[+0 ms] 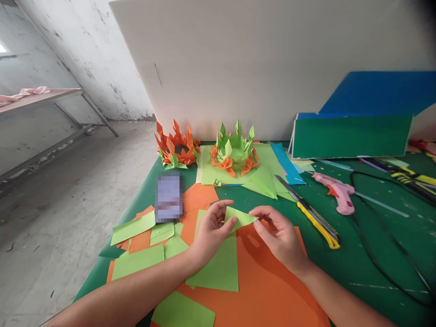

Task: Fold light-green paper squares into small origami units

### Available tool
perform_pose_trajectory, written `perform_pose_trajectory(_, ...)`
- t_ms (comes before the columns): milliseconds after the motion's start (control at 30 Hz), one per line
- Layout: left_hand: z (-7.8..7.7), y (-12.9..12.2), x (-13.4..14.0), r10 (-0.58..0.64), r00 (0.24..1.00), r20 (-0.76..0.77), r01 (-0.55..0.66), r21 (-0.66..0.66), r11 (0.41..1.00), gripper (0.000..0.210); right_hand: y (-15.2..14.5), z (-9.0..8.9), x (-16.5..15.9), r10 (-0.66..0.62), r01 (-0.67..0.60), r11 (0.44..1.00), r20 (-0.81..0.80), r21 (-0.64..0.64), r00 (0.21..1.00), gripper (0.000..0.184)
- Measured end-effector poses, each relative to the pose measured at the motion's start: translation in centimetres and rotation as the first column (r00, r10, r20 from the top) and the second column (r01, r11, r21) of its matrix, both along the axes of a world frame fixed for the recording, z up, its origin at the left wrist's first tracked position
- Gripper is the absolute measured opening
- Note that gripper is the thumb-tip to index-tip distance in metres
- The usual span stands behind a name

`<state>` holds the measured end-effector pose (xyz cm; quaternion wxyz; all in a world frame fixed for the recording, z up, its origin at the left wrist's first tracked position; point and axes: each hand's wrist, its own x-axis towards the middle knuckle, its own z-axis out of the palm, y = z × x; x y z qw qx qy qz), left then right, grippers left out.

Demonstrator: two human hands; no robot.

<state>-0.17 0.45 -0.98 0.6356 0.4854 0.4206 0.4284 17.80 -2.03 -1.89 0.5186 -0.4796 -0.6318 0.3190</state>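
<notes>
A small piece of light green paper [241, 218], pointed at its right end, is held up between my two hands. My left hand [215, 227] pinches its left part between thumb and fingers. At the right tip, the thumb and forefinger of my right hand [276, 229] grip the same piece. Below them lie a large orange sheet [272, 281] and a green paper rectangle [221, 268]. Behind my hands stand a green folded-paper crown [236, 152] with orange flowers and an orange one [177, 147] with green pieces.
Right of my hands lie a yellow utility knife [315, 222] and a pink glue gun [335, 193] with a black cord. A blurred-out rectangular object [169, 197] lies among paper scraps at left. Green and blue boards [352, 136] lean at the back right.
</notes>
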Motion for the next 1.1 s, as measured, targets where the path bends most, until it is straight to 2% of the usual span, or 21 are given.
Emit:
perform_pose_trajectory(133,-0.07,-0.16,0.22,0.004,1.000,-0.005,-0.004,0.036,0.999,0.022,-0.14,0.06,-0.01,0.042,-0.046,0.997,0.059,0.057,0.997,0.014)
perform_pose_trajectory(400,0.00,-0.37,0.28,0.027,0.998,-0.052,-0.023,0.076,0.997,0.016,-0.33,0.00,-0.20,0.128,-0.143,0.983,0.130,0.112,0.983,0.017)
perform_pose_trajectory(500,-0.06,-0.47,0.25,0.008,0.999,-0.050,-0.005,0.067,0.998,0.017,-0.21,-0.10,-0.15,0.109,-0.129,0.982,0.146,0.135,0.983,0.018)
perform_pose_trajectory(700,0.29,-0.87,0.34,-0.121,0.992,-0.038,0.122,0.014,0.992,0.023,-0.06,-0.10,-0.20,0.020,-0.060,0.973,0.177,0.222,0.984,0.013)
perform_pose_trajectory(933,0.14,-0.79,0.26,-0.088,0.989,-0.119,0.085,-0.025,0.996,0.030,-0.32,0.14,-0.31,-0.066,-0.029,0.941,0.267,0.337,0.961,0.017)
perform_pose_trajectory(1100,-0.12,-0.79,0.24,-0.065,0.990,-0.122,0.061,-0.036,0.998,0.031,-0.29,0.42,-0.53,-0.081,-0.068,0.905,0.327,0.421,0.941,0.021)
